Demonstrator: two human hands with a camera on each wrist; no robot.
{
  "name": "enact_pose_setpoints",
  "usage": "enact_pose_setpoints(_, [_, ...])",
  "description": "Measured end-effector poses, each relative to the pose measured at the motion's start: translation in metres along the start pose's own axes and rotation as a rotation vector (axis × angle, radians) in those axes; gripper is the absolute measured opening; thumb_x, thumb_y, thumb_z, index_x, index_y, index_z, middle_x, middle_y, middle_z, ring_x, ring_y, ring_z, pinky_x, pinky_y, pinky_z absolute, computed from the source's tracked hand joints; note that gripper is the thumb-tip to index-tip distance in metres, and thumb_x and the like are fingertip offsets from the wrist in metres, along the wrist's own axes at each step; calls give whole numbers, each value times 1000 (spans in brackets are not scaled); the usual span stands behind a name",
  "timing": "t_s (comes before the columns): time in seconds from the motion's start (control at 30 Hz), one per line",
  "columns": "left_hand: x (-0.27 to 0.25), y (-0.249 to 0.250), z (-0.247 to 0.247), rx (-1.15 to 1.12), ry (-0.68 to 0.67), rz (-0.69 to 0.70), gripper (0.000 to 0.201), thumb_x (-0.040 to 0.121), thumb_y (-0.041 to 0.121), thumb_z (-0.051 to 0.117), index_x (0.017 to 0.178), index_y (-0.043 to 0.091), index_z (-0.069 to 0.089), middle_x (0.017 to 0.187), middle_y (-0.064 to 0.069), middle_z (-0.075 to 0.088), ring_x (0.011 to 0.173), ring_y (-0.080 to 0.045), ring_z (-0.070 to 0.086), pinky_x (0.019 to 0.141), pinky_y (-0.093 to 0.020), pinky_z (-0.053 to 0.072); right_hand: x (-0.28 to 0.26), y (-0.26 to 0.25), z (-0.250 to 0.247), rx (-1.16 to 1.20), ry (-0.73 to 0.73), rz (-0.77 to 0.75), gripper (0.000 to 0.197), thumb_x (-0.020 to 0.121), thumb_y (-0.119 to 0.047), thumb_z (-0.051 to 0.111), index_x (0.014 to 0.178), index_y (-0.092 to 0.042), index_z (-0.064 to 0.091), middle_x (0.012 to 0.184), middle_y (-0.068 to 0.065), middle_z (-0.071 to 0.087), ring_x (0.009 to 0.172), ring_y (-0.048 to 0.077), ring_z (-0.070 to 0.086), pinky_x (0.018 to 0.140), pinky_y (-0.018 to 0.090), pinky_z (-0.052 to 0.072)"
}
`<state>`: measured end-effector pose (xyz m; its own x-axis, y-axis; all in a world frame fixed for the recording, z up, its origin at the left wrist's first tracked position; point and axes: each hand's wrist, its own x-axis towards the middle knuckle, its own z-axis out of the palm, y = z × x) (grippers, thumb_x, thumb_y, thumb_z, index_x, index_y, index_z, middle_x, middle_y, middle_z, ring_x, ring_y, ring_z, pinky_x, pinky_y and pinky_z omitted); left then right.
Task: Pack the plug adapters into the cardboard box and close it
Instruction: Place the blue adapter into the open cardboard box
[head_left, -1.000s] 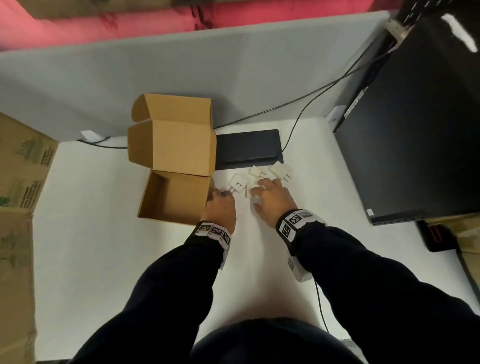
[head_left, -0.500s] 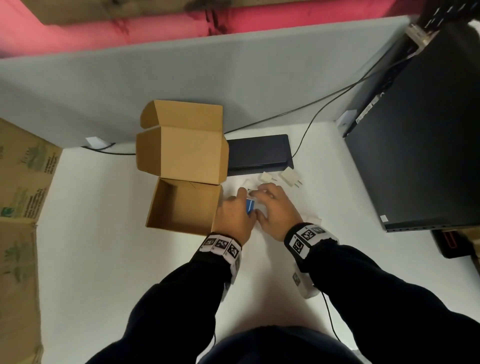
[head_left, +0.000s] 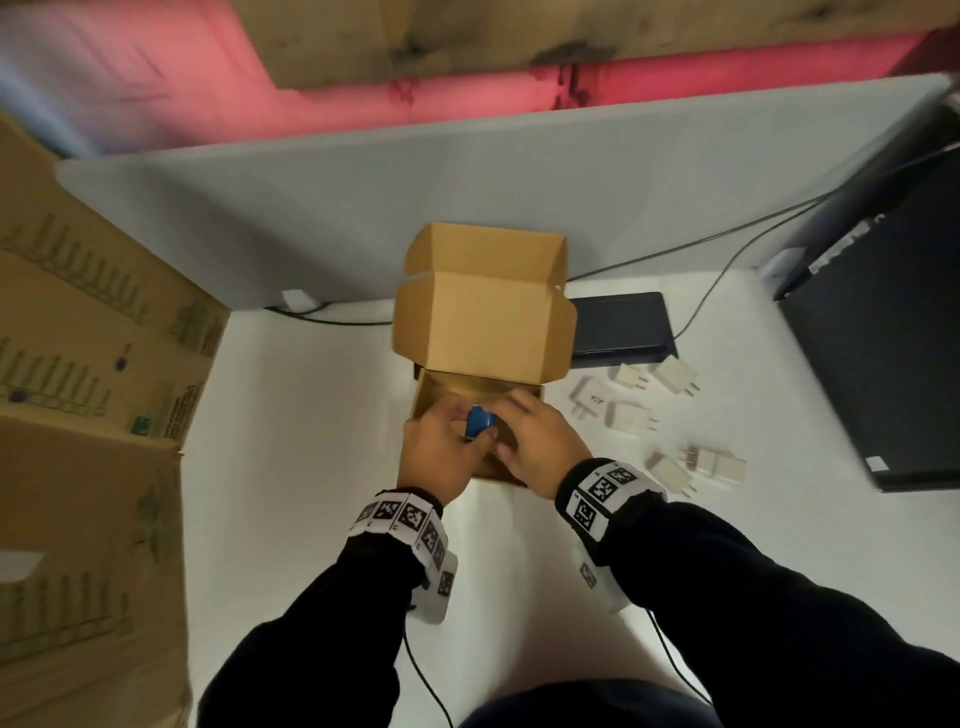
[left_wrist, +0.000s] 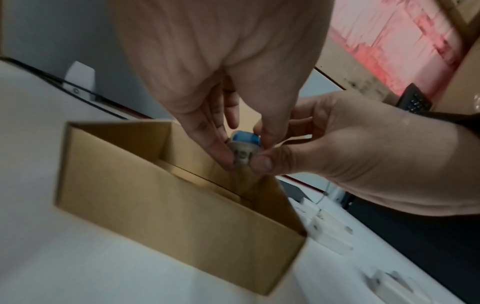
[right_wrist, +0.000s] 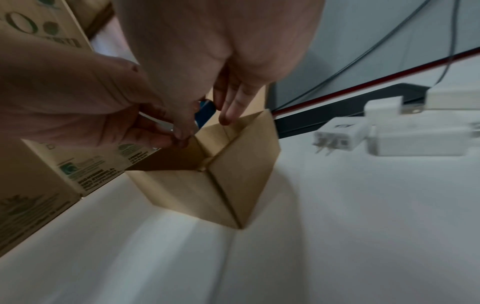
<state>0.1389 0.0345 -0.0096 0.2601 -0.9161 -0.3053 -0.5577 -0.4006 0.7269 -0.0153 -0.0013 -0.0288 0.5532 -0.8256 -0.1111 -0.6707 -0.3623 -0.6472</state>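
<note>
The small cardboard box (head_left: 470, 470) stands open on the white table, its lid (head_left: 483, 322) raised at the back. Both hands hover over its opening. My left hand (head_left: 452, 421) and right hand (head_left: 511, 415) pinch a blue-and-grey plug adapter (head_left: 479, 422) between them. In the left wrist view the adapter (left_wrist: 244, 148) sits between the left fingers (left_wrist: 207, 131) and the right thumb (left_wrist: 259, 163), just above the box (left_wrist: 168, 195). In the right wrist view only a blue sliver of the adapter (right_wrist: 206, 112) shows. Several white adapters (head_left: 631, 418) lie right of the box.
A dark flat device (head_left: 621, 330) lies behind the box, with cables running to the grey partition (head_left: 467, 182). A black monitor (head_left: 883, 338) stands at the right. Large printed cartons (head_left: 93, 389) line the left side. More white adapters (right_wrist: 340, 136) lie near the box's right wall.
Both hands left the pile of adapters on the table and moved left over the open box, carrying the blue adapter between them.
</note>
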Motion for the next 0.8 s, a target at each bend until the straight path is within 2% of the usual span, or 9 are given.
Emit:
enact_pose_setpoints(0.07, [11, -10, -11, 81, -46, 20, 33, 83, 32, 75, 112, 21, 66, 103, 3, 74, 86, -14, 71, 87, -31, 57, 16, -9, 8, -34, -26, 30, 40, 82, -13, 69, 121, -16, 59, 118, 5, 57, 102, 29, 62, 88, 41, 53])
enact_pose_setpoints(0.13, [21, -16, -16, 224, -93, 40, 28, 85, 36, 67, 111, 25, 65, 99, -2, 74, 93, -25, 66, 86, -39, 56, 32, -14, 14, -60, -43, 77, 35, 84, -15, 67, 118, -14, 60, 115, 8, 59, 101, 33, 62, 86, 41, 52])
enact_pose_setpoints(0.2, [29, -18, -17, 439, -64, 90, 19, 87, 36, 59, 101, 24, 64, 90, -6, 70, 88, -32, 62, 73, -41, 55, 47, -17, 20, -103, -94, 141, 33, 84, -18, 68, 115, -13, 59, 115, 9, 61, 102, 33, 62, 88, 43, 53])
enact_pose_setpoints(0.27, [35, -19, -17, 522, 60, 124, 14, 88, 29, 57, 92, 17, 63, 85, -8, 66, 84, -32, 61, 61, -38, 51, 59, -16, 25, -148, -151, 189, 32, 83, -20, 71, 112, -14, 59, 115, 9, 62, 104, 33, 62, 89, 45, 54])
enact_pose_setpoints(0.33, [44, -26, -18, 433, 169, 54, 22, 87, 26, 62, 105, 13, 63, 100, -11, 62, 95, -31, 58, 66, -41, 53, 67, -13, 32, -166, -160, 218, 34, 83, -19, 72, 113, -16, 58, 113, 9, 64, 103, 33, 64, 87, 46, 55])
enact_pose_setpoints(0.4, [52, -35, -19, 282, 156, -120, 36, 89, 28, 64, 122, 16, 57, 113, -11, 59, 104, -30, 58, 78, -44, 54, 71, -10, 37, -173, -148, 223, 35, 85, -17, 69, 118, -18, 55, 112, 10, 66, 100, 34, 65, 85, 46, 56])
enact_pose_setpoints(0.5, [55, -47, -14, 189, 18, -141, 13, 92, 25, 58, 102, 20, 64, 92, -4, 69, 88, -25, 67, 72, -34, 53, 75, -8, 44, -165, -112, 210, 33, 89, -18, 64, 121, -21, 57, 114, 11, 65, 102, 34, 64, 84, 43, 55])
enact_pose_setpoints(0.57, [52, -48, -10, 156, 8, -117, 8, 92, 19, 56, 94, 18, 65, 83, -2, 69, 79, -23, 66, 69, -32, 53, 77, -8, 47, -152, -100, 207, 33, 91, -19, 62, 123, -22, 59, 120, 11, 61, 107, 34, 60, 85, 42, 54])
enact_pose_setpoints(0.8, [48, -38, -5, 117, -54, -145, 13, 91, 24, 63, 103, 19, 64, 83, -2, 69, 75, -19, 63, 71, -28, 49, 69, 0, 36, -109, -121, 199, 29, 91, -18, 64, 119, -21, 67, 113, 6, 69, 104, 29, 63, 90, 41, 54])
